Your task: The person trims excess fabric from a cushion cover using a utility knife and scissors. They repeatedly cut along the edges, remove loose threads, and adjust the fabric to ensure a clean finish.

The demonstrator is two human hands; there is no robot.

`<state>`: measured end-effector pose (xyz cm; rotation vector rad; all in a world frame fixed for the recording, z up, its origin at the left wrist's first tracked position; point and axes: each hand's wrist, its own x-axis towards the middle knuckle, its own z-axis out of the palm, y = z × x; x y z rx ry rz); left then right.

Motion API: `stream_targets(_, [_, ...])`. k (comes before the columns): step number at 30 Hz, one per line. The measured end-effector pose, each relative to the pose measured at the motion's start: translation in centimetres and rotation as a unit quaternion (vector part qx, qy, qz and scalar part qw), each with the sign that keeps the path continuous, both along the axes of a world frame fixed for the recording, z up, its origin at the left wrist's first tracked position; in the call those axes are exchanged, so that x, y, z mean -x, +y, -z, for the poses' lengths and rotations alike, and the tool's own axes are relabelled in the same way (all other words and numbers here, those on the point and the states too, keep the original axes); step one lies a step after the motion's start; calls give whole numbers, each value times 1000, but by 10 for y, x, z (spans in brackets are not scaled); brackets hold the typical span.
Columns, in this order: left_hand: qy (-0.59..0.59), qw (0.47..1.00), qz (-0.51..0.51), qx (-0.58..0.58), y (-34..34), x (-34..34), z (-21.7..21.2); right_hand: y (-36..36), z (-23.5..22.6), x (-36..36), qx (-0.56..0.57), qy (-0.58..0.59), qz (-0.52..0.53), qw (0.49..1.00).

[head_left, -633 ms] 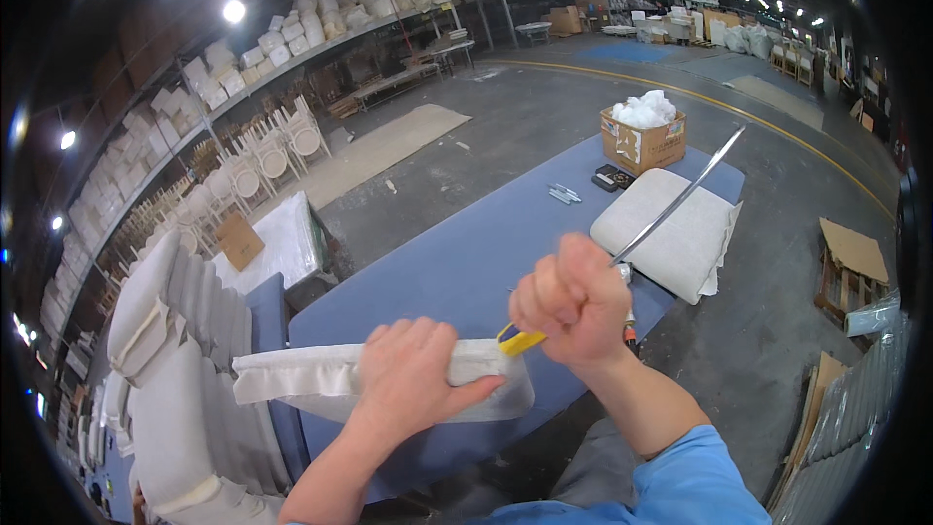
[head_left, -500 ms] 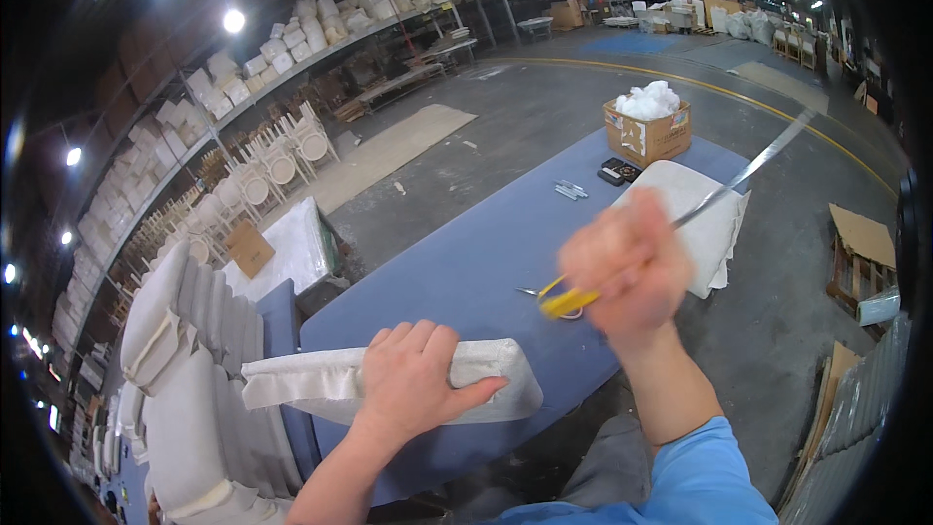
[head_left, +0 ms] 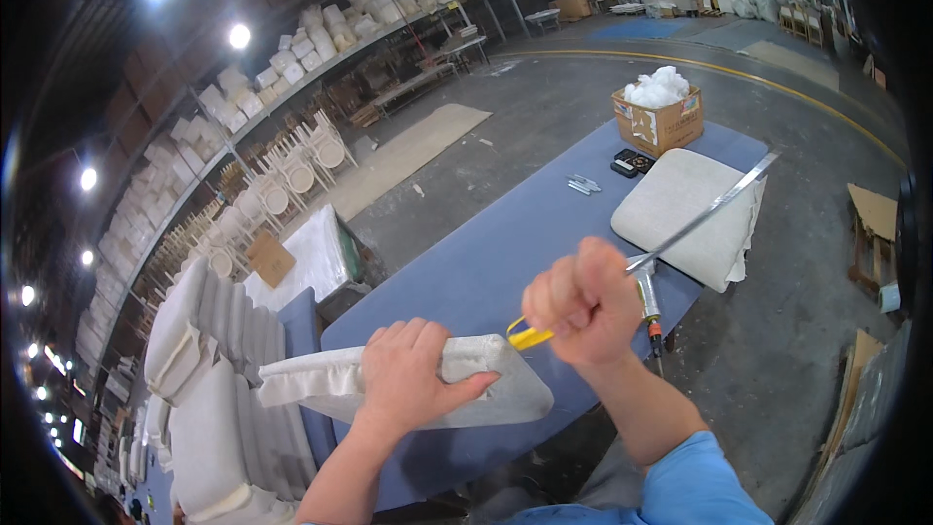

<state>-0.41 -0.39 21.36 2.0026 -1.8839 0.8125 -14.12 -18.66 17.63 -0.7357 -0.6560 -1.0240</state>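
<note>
The grip of the left hand (head_left: 410, 371) pinches a tilted pale cushion (head_left: 520, 394) at the near edge of the bench (head_left: 466, 277), while that of the right hand (head_left: 585, 306) encloses a long yellow-ended metal tool (head_left: 714, 205).

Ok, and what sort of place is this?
Probably a furniture upholstery workshop: there are bare chair frames, stacked pale cushions and a cardboard box of white fluff.
</note>
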Motion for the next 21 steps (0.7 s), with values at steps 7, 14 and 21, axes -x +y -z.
stream_targets(7, [14,1000,-15,-9,1,3,0,5,-2,9,-54,-41,11,998])
stream_targets(14, [8,1000,-25,-14,6,8,2,-15,-20,22,-113,-47,-21,992])
stream_targets(21, [-1,1000,-19,-15,10,12,0,-19,-46,20,-67,65,-65,994])
